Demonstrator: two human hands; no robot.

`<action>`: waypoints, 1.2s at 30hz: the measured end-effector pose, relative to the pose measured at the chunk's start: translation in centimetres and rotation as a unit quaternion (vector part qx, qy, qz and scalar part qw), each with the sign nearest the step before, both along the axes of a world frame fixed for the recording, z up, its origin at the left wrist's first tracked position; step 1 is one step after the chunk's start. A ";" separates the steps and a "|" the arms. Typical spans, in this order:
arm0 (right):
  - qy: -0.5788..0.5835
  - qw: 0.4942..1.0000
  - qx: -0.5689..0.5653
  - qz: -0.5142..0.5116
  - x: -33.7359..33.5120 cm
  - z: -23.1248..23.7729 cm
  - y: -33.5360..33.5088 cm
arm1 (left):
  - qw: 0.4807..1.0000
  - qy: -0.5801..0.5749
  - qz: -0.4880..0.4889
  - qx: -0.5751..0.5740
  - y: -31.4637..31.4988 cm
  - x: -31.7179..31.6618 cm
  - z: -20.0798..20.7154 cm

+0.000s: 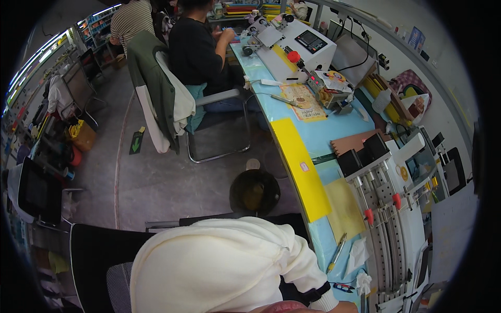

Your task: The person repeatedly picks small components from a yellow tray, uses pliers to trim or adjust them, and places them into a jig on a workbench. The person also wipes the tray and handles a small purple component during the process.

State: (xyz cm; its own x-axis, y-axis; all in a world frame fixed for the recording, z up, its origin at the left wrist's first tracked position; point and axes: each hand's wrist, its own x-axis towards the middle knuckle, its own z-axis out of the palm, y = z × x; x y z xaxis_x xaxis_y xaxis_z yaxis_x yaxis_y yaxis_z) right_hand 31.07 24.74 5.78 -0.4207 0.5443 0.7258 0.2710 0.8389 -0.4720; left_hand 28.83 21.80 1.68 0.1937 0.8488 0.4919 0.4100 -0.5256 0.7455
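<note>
My left arm comes in at the bottom in a white sleeve with a black wristband (pixel 317 292). At the lower edge, only the back part of my left hand (pixel 345 307) shows at the workbench; its fingers are cut off. Nearest to it on the light blue top lie a small dark pen-like tool (pixel 343 287) and a crumpled tissue (pixel 364 282). A yellow-handled, knife-like tool (pixel 337 253) rests a little farther off, beside a folded white paper (pixel 357 254). My right hand is out of the picture.
A machine with rails and red knobs (pixel 386 229) stands along the right. A tan sheet (pixel 344 209) and yellow board (pixel 300 169) cover the near bench. Farther along sit a white machine (pixel 300 49) and a person in black (pixel 195 52). A black bin (pixel 254 192) stands on the floor.
</note>
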 end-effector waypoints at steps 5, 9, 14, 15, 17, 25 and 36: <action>-0.003 1.000 -0.003 0.007 -0.5 0.4 -0.4 | 0.987 -0.148 0.056 -0.014 -2.4 -3.0 3.2; 0.000 1.000 -0.004 0.010 -0.9 0.7 -0.5 | 0.970 -0.221 0.104 0.000 -4.6 -6.0 5.5; -0.005 1.000 -0.006 0.007 -1.0 1.0 -0.6 | 0.956 -0.263 0.132 0.016 -5.9 -9.6 6.7; -0.004 1.000 -0.007 0.005 -0.9 1.1 -0.6 | 0.952 -0.276 0.129 0.011 -6.0 -10.4 6.8; -0.008 1.000 -0.011 -0.001 -0.8 1.2 -0.4 | 0.963 -0.237 0.128 -0.001 -6.1 -11.9 6.7; 0.010 0.999 -0.013 -0.031 3.1 4.3 -1.9 | 0.920 -0.381 0.096 0.000 -6.5 -9.8 6.7; -0.032 0.996 0.073 -0.041 2.0 6.7 -5.9 | 0.836 -0.520 -0.011 -0.174 -7.9 -11.3 7.1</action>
